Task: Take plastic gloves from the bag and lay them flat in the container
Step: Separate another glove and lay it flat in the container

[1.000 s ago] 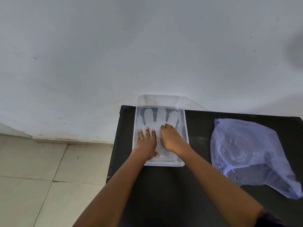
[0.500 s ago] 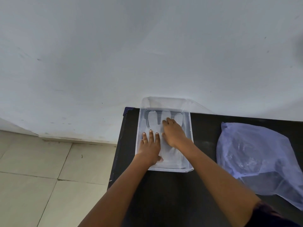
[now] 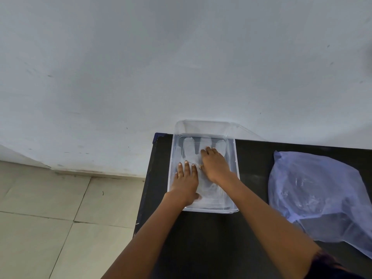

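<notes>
A clear rectangular container [image 3: 236,158] stands at the far left corner of the black table. Inside it lies a clear plastic glove [image 3: 189,147], spread flat with its fingers toward the wall. My left hand [image 3: 186,181] rests palm down on the glove's near part, fingers apart. My right hand [image 3: 215,165] presses flat on the glove's middle, its fingertips at the base of the glove's fingers. Neither hand grips anything. A translucent blue plastic bag [image 3: 318,190] lies on the table to the right, apart from both hands.
The black table [image 3: 201,238] ends at a left edge just beside the container, with a tiled floor [image 3: 50,218] below. A white wall [image 3: 181,57] rises directly behind the container. A clear lid [image 3: 205,125] leans against the wall behind the container.
My right hand has slid forward over the glove, from its near part toward the glove's fingers. My left hand has stayed pressed on the near part.
</notes>
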